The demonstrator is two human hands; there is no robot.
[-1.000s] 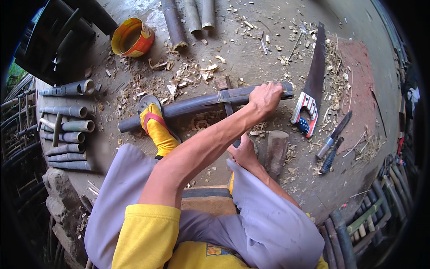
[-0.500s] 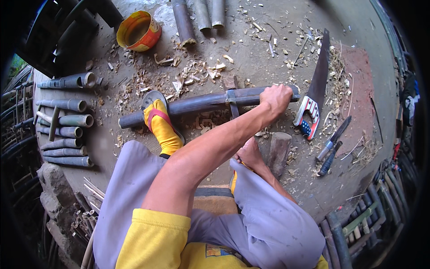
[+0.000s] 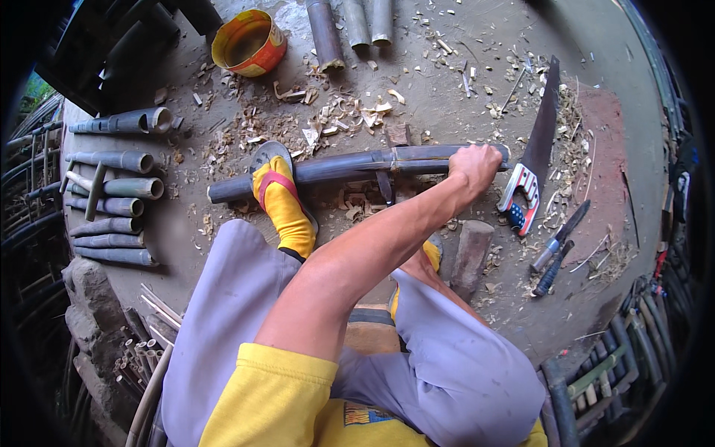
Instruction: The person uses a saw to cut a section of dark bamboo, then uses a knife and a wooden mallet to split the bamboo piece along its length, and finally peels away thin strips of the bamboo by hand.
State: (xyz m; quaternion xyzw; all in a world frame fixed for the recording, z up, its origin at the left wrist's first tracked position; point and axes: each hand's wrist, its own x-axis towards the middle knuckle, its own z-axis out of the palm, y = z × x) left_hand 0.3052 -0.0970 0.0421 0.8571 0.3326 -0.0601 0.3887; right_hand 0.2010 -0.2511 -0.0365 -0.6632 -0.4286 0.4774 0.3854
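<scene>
A long dark bamboo pole [image 3: 339, 170] lies crosswise on the floor, with a split running along its right part. My left hand [image 3: 477, 167] is closed round its right end, the arm stretched across my body. My left foot [image 3: 279, 190], in a yellow sock and a sandal, presses on the pole's left part. A dark blade [image 3: 384, 188] sticks out at the pole's near edge, by the start of the split; its handle is out of sight. My right hand is hidden behind my left forearm; only the right forearm [image 3: 439, 283] shows beside my right knee.
A handsaw [image 3: 538, 149] lies to the right, with a knife [image 3: 558, 237] and a dark-handled tool [image 3: 553, 270] nearer. A wooden block [image 3: 471, 257] is by my right foot. Cut bamboo tubes [image 3: 115, 208] line the left; a red-yellow tub [image 3: 249, 45] stands behind. Shavings [image 3: 342, 119] litter the floor.
The blade, which lay across the pole, now sits lower at its near edge. My right hand, seen as a fist before, has gone behind my left forearm. The whole view has shifted slightly.
</scene>
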